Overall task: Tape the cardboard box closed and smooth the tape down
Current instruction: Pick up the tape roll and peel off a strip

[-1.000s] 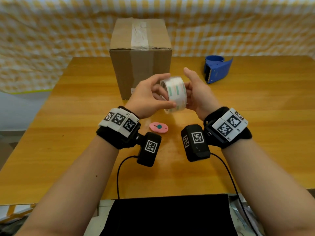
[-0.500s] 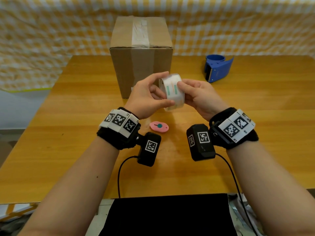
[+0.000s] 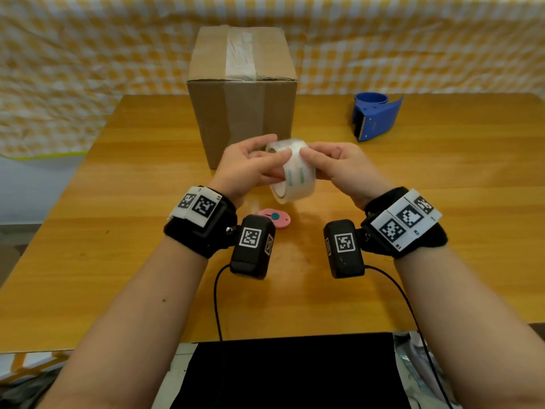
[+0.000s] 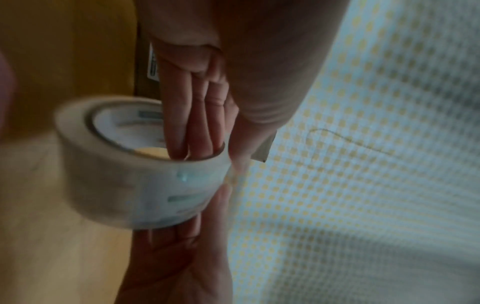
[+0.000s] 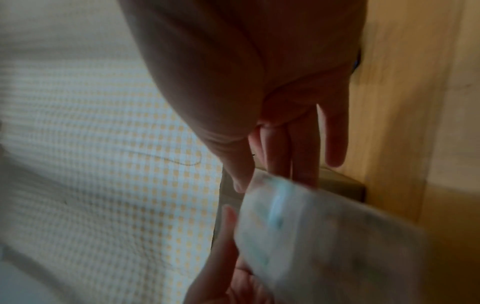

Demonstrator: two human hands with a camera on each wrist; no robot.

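A closed brown cardboard box stands at the back of the wooden table, with a strip of clear tape down the middle of its top. In front of it both hands hold a roll of clear tape above the table. My left hand grips the roll, its fingers hooked through the core and the thumb on the outer face. My right hand pinches the roll's outer surface from the right with thumb and fingertips. The wrist views show the roll blurred.
A blue tape dispenser sits at the back right of the table. A small pink cutter lies under the hands near my left wrist. A yellow checked cloth hangs behind the table. A black panel borders the near edge.
The roll has been turned and lowered slightly between the hands. My right hand shifted from cupping its far side to pinching the outer surface near the top.
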